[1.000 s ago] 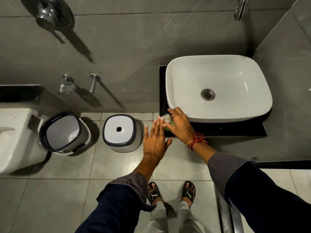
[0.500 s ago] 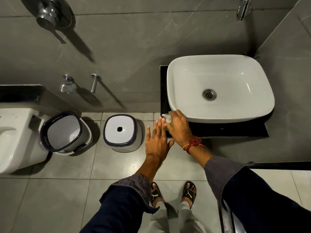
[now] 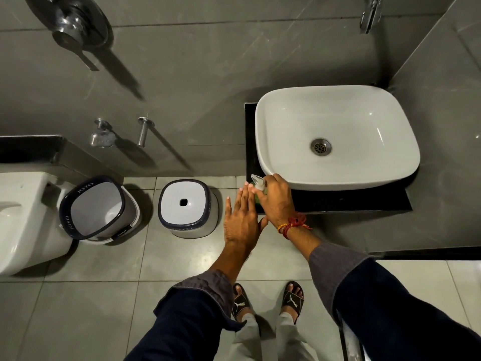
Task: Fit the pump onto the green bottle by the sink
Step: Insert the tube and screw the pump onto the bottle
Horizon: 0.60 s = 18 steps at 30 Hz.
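— Pump [image 3: 257, 181]: where is it seen?
— At the counter's [image 3: 338, 201] front-left corner, just beside the sink [image 3: 335, 136], atop the bottle [image 3: 258, 198]. It is pinched by the right hand [image 3: 276, 201], nozzle pointed up-left.
— And the left hand [image 3: 240, 217]?
— Held flat, fingers spread, alongside; open floor [image 3: 104, 282] lies leftward.

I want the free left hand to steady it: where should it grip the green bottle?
Grip the green bottle low on its body, from the left: the right hand covers its right side and the clear plastic pump on top.
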Each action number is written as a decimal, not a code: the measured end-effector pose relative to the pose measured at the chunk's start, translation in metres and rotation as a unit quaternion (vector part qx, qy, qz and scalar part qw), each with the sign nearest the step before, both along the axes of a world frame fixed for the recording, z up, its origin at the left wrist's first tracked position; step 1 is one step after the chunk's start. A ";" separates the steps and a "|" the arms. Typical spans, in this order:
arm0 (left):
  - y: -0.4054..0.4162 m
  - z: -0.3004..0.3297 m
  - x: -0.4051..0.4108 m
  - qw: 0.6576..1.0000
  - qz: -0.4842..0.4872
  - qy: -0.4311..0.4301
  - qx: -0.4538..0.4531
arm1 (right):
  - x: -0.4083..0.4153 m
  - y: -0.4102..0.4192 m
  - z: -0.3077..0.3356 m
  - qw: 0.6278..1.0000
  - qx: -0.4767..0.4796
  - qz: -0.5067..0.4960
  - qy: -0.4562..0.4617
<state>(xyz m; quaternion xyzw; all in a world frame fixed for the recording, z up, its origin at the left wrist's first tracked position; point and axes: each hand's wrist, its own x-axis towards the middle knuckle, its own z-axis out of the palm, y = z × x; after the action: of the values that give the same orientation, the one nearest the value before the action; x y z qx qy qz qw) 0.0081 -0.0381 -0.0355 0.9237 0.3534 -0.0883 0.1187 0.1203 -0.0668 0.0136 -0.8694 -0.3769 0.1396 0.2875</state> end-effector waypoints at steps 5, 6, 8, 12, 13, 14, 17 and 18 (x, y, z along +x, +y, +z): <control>-0.001 0.000 0.000 1.000 0.012 -0.008 0.001 | 0.004 -0.006 -0.002 0.999 0.020 0.033 0.005; -0.001 0.000 0.000 1.000 0.013 -0.007 0.002 | 0.006 -0.005 -0.003 0.999 0.015 0.039 0.001; 0.000 0.000 0.001 1.000 0.013 -0.007 0.000 | 0.007 -0.004 -0.004 0.999 0.008 0.042 -0.005; 0.000 0.002 0.001 1.000 0.003 -0.001 0.004 | 0.001 -0.004 -0.005 1.000 0.000 0.020 -0.019; 0.000 0.003 0.002 1.000 0.001 0.000 0.003 | 0.001 -0.004 -0.004 1.000 -0.001 0.017 -0.016; 0.000 0.003 0.001 1.000 0.001 0.001 0.003 | 0.002 -0.005 -0.003 1.000 0.000 0.016 -0.009; 0.000 0.003 0.001 1.000 0.006 -0.002 0.009 | 0.010 -0.011 0.004 0.999 0.023 0.028 0.024; 0.001 0.003 0.001 1.000 0.007 -0.002 0.008 | 0.014 -0.013 0.008 0.998 0.034 0.044 0.035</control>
<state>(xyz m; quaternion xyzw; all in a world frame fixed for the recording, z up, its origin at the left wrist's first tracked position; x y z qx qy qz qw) 0.0091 -0.0373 -0.0324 0.9223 0.3605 -0.0825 0.1125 0.1343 -0.0793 0.0211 -0.8363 -0.4087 0.1695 0.3237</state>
